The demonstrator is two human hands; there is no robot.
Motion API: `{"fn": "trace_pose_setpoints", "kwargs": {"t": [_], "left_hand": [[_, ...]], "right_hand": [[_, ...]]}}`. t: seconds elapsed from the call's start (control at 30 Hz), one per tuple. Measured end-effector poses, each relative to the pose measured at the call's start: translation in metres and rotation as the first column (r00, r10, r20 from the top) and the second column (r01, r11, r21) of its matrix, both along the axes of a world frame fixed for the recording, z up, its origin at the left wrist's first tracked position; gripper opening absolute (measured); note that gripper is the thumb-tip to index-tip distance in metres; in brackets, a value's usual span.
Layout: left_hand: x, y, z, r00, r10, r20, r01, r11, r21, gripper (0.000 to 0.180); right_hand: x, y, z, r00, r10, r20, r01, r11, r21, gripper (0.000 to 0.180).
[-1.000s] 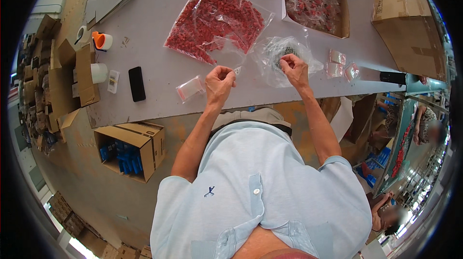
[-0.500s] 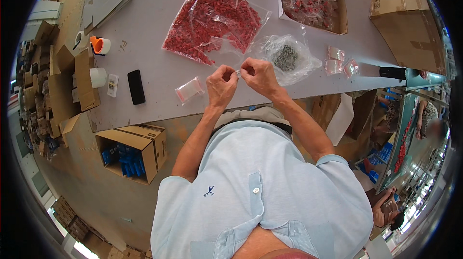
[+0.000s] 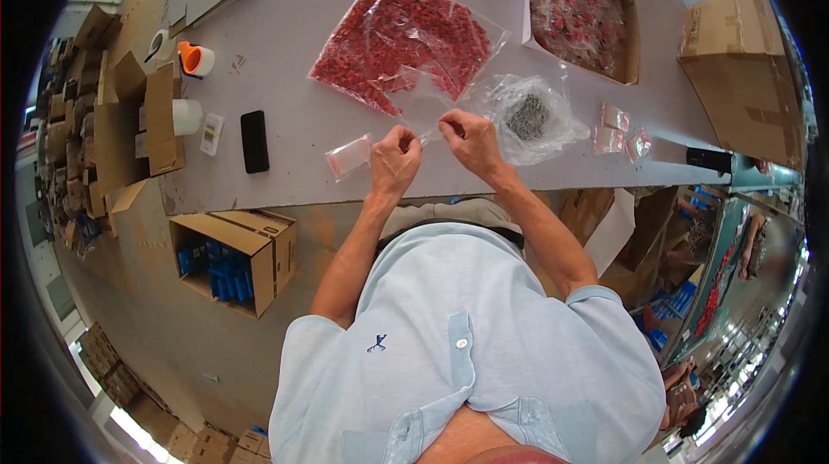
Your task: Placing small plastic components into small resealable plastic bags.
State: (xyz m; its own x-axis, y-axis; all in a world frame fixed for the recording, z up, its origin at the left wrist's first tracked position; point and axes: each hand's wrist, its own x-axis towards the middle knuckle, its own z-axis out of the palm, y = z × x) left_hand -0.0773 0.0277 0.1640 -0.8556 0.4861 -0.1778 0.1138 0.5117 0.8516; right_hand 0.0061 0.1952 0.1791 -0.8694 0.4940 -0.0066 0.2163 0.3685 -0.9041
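Near the table's front edge, my left hand (image 3: 395, 160) is closed in a pinch. A short gap to its right, my right hand (image 3: 473, 144) is also pinched, knuckles up. A faint clear scrap shows between them; what the fingertips hold is too small to name. Just beyond lies a large clear bag of small red pieces (image 3: 406, 41), its mouth toward my hands. To the right of my right hand sits an open clear bag of grey metal parts (image 3: 528, 117). Beside my left hand lies a stack of small clear bags (image 3: 349, 158).
Several small filled packets (image 3: 609, 140) lie at the right, near a large carton (image 3: 738, 75). An open box of packets (image 3: 528, 23) stands at the back. A black phone (image 3: 255, 142) and an orange tape dispenser (image 3: 195, 60) are at the left. Co-workers show at far right.
My hands, which met fingertip to fingertip, have drawn apart, leaving a gap between them. The view has shifted, so the table's things appear a little farther right.
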Motion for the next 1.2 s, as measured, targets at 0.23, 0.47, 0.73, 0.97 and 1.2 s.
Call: {"fn": "trace_pose_setpoints", "kwargs": {"t": [0.23, 0.47, 0.73, 0.97, 1.2], "left_hand": [[-0.004, -0.058, -0.005, 0.958, 0.211, 0.193, -0.228, 0.971, 0.070, 0.011], [-0.004, -0.092, -0.011, 0.938, 0.290, 0.189, -0.299, 0.954, 0.023, 0.009], [-0.017, -0.070, -0.007, 0.955, 0.268, 0.128, -0.277, 0.959, 0.061, 0.008], [-0.021, -0.043, 0.005, 0.961, 0.270, 0.054, -0.272, 0.961, 0.046, 0.007], [-0.018, -0.023, 0.006, 0.975, 0.184, -0.127, -0.178, 0.982, 0.060, 0.005]], "right_hand": [[-0.061, 0.013, -0.090, 0.971, 0.227, 0.079, -0.235, 0.967, 0.103, 0.010], [-0.117, -0.017, -0.114, 0.912, 0.354, 0.205, -0.407, 0.835, 0.370, 0.016], [-0.121, -0.007, -0.123, 0.904, 0.304, 0.300, -0.415, 0.791, 0.449, 0.014], [-0.076, 0.013, -0.074, 0.955, 0.291, 0.063, -0.293, 0.956, 0.019, 0.034], [-0.024, -0.008, 0.006, 0.957, 0.288, 0.030, -0.146, 0.571, -0.808, 0.050]]}}
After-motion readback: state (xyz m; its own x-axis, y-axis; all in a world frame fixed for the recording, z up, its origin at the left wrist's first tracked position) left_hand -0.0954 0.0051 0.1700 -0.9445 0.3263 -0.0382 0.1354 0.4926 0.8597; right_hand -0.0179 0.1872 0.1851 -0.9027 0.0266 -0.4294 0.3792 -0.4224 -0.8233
